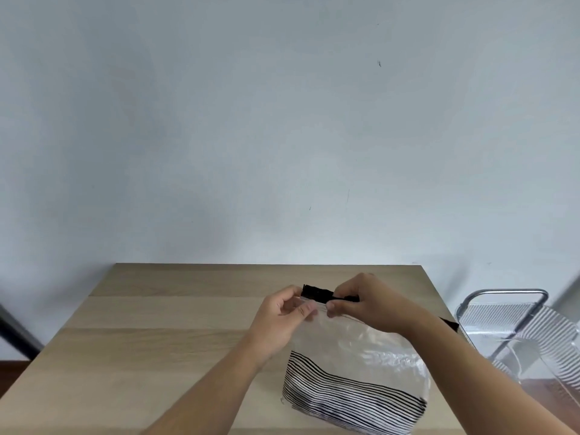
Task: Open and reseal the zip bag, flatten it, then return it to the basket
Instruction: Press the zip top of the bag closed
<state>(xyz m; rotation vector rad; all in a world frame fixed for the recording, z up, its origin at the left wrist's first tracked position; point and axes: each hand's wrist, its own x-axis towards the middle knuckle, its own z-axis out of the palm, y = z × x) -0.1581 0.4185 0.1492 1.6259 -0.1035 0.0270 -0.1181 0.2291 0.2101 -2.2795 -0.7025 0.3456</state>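
Observation:
A clear zip bag [354, 356] with black wavy stripes on its lower part stands upright over the wooden table [163, 334]. Its top edge carries a black zip strip [315, 293]. My left hand [282, 318] pinches the bag's top left corner just below the strip. On the right, my right hand [364, 301] pinches the strip itself, thumb and fingers closed on it. Both hands hold the bag's top raised above the table. Whether the zip is open or sealed I cannot tell. No basket is in view.
A transparent ribbed chair [518, 324] with a chrome frame stands to the right of the table. A plain pale wall rises behind. A dark bar [15, 331] slants at the far left edge.

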